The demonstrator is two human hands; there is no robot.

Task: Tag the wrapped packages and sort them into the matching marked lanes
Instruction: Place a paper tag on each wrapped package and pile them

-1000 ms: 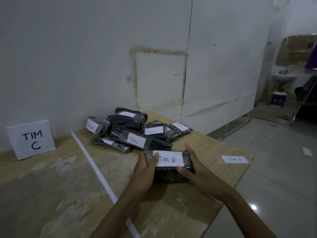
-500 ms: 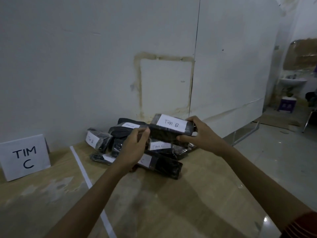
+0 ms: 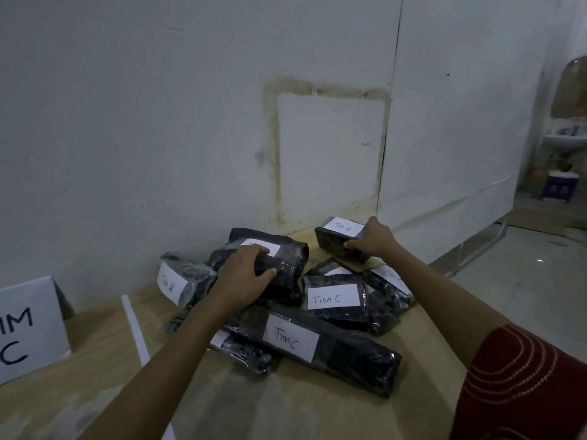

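The right hand is clamped on the right end of a small black plastic-wrapped package with a white "Tim B" tag, thumb on the near face and fingers over the far edge, centre-right in the frame, close to the pale wall. I'd guess it is held by the end so the tag stays readable while one hand carries it. Its long axis runs left to right across the frame, tag up, free end pointing left at the heap. Whether it sits on the wooden tabletop or just off it, I cannot tell.

The left hand grips a bulkier dark wrapped bundle on top of the heap, fingers curled over its crown and half covering its white tag, thumb tucked on the near side. It looks like a hold to lift the next one, or to steady the pile. That bundle also lies left to right, tag up, its writing hidden.

Below it, a long black wrapped package tagged "Tim C" slants toward the lower right. A squarer black "Tim C" package lies just above it. A "Tim B" package leans at the heap's left. Further left runs a white paper lane strip, then a white folded card marked C at the frame's edge. B and C tags lie mixed in the heap on one side of the strip, so most of the sorting seems to be ahead
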